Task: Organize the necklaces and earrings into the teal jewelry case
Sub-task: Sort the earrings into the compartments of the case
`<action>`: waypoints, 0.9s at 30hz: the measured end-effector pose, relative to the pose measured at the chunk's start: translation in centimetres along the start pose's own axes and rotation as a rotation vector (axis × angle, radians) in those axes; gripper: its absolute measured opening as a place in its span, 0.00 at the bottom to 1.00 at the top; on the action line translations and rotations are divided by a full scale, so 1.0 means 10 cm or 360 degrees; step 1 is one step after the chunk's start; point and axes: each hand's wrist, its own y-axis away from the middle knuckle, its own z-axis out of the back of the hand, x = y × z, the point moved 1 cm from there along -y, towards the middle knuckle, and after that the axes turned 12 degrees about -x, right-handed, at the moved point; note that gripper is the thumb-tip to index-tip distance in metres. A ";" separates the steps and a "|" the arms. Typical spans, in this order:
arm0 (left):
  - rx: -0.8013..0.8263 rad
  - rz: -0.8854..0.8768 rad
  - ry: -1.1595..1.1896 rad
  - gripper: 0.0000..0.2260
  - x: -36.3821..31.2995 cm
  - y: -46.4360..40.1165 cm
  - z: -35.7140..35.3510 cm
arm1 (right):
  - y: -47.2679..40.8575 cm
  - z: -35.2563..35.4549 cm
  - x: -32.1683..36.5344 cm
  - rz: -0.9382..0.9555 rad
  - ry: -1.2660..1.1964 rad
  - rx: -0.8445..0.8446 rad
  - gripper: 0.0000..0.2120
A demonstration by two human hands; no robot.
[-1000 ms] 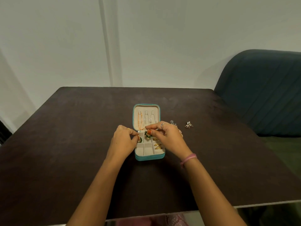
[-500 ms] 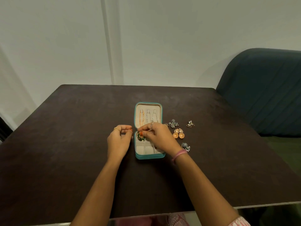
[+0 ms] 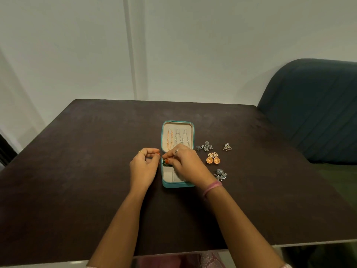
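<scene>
Two bare forearms reach in from the near edge of the dark brown bench [image 3: 77, 190], the right one with a pink band [image 3: 211, 188] at the wrist. The left hand [image 3: 144, 167] sits just left of the teal jewelry case [image 3: 176, 184], its fingers curled in toward the thumb; whether anything is between them cannot be told. The right hand [image 3: 185, 163] lies over the right side of the case's tray, thumb and forefinger pinching a small green earring [image 3: 165, 162] at the tray's far left compartment.

The case stands open near the middle of the bench: a teal shell with a cream lining, the tray divided into small square compartments, the near ones bare cream. Its lid lies open on the far side, and three necklaces [image 3: 176, 139] hang inside it side by side, one gold at the left and two silver.

On the bench right of the case lie four loose sets of earrings: a grey cluster pair [image 3: 220, 174] nearest, just beside the right wrist, then orange round earrings [image 3: 213, 158], then dark silver floral earrings [image 3: 205, 147], and small triangular earrings [image 3: 227, 147] farthest right.

Beyond the right edge stands a dark blue chair [image 3: 313, 109], and a pale wall [image 3: 173, 45] rises behind the far edge.
</scene>
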 end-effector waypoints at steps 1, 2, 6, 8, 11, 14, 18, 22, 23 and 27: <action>-0.0006 -0.0006 0.0002 0.05 0.00 0.00 0.00 | 0.00 0.00 0.00 0.0011 0.0031 0.0016 0.10; -0.0010 -0.0012 0.0001 0.05 0.01 0.00 0.00 | 0.00 0.01 0.01 0.0017 0.0058 0.0035 0.11; -0.0006 -0.0021 -0.0011 0.05 0.01 0.00 -0.01 | -0.04 -0.02 -0.05 0.0031 0.0306 -0.0049 0.10; -0.0008 -0.0016 -0.0004 0.04 0.02 0.00 -0.01 | -0.05 -0.03 -0.09 -0.0016 0.0321 -0.0063 0.10; -0.0021 0.0003 0.0011 0.04 0.02 0.00 -0.01 | -0.09 -0.03 -0.09 -0.0035 0.0366 -0.0006 0.10; -0.0019 0.0006 0.0009 0.04 0.02 0.01 -0.01 | -0.12 -0.03 -0.06 -0.0028 0.0430 0.0031 0.10; -0.0011 0.0022 0.0013 0.04 0.03 0.00 0.00 | -0.17 -0.04 -0.03 0.0031 0.0539 0.0027 0.09; 0.0003 0.0032 0.0026 0.04 0.03 0.00 0.01 | -0.18 -0.02 -0.06 0.0056 0.0505 0.0077 0.09; 0.0008 0.0039 0.0042 0.04 0.02 0.00 0.01 | -0.18 -0.01 -0.10 0.0035 0.0433 0.0071 0.09; -0.0011 0.0130 0.0178 0.05 -0.01 0.01 0.05 | -0.14 0.22 -0.21 -0.0102 0.0158 -0.0072 0.09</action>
